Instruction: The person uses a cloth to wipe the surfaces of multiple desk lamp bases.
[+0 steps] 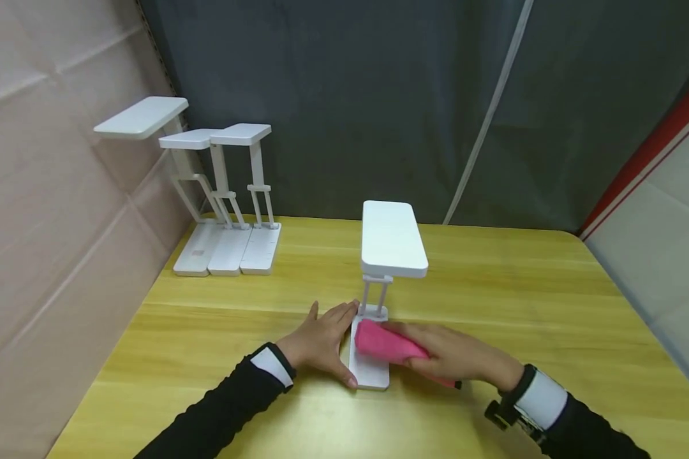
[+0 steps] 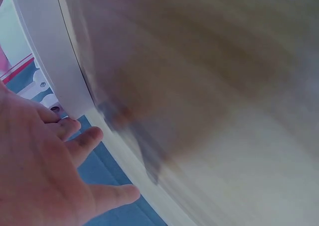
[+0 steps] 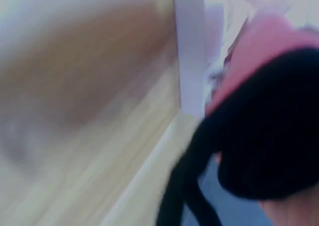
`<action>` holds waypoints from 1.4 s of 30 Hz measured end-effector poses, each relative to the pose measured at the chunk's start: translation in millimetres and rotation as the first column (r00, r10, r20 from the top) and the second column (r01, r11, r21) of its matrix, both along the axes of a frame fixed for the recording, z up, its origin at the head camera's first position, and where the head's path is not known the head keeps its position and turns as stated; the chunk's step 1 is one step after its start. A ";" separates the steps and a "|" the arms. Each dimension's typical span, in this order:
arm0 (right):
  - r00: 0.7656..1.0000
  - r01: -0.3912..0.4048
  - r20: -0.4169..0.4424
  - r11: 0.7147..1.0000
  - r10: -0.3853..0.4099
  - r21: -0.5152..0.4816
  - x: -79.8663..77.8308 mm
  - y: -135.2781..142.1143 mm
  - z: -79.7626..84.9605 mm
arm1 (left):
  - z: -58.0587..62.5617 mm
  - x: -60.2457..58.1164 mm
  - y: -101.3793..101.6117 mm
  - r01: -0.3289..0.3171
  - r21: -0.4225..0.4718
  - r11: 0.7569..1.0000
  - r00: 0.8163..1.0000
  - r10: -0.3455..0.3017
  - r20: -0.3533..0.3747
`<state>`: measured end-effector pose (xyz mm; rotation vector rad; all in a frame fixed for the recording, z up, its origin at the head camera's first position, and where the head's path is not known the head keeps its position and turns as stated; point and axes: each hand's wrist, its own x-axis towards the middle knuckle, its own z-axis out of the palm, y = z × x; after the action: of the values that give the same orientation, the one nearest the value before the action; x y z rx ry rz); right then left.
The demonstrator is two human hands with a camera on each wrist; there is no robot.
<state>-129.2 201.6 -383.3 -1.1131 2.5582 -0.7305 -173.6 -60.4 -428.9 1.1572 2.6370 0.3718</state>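
Note:
A white folding stand (image 1: 394,237), like a phone or tablet stand, is upright on the wooden table. My left hand (image 1: 320,341) lies along the left side of its base (image 1: 372,377), fingers spread, fingertips by the far end and thumb at the near corner. On top of the base, my right hand (image 1: 456,350) grips a bunched pink cloth (image 1: 386,344), which hides the base's middle. Seen from the right wrist, the cloth (image 3: 259,47) has a black part (image 3: 274,126) with dark strips hanging from it. The left wrist view shows the base's side edge (image 2: 47,42) beside the fingers.
Several similar white stands are lined up at the back left; one has a larger top plate (image 1: 143,118). A dark curtain (image 1: 333,115) backs the table (image 1: 494,280). Pale sheets hang left (image 1: 63,210) and right (image 1: 660,236).

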 end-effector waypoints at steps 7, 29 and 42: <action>0.941 0.152 -0.328 0.973 -0.088 0.174 -13.7 -17.7 -20.9 | -3.2 2.9 5.5 0.000 0.013 1.000 1.000 0.000 0.011; 0.916 -0.168 0.345 0.976 0.206 -0.137 -4.0 8.0 0.6 | 3.6 -1.5 4.3 -0.003 -0.104 0.995 0.997 -0.006 -0.083; 0.992 0.068 -0.115 0.989 -0.053 0.130 -24.5 13.5 -24.9 | 1.1 -1.7 3.7 -0.003 -0.089 0.996 1.000 0.000 -0.029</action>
<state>-153.6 215.1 -408.1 -1.0650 2.6996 -0.5145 -175.3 -56.7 -427.8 1.1407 2.6503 0.2369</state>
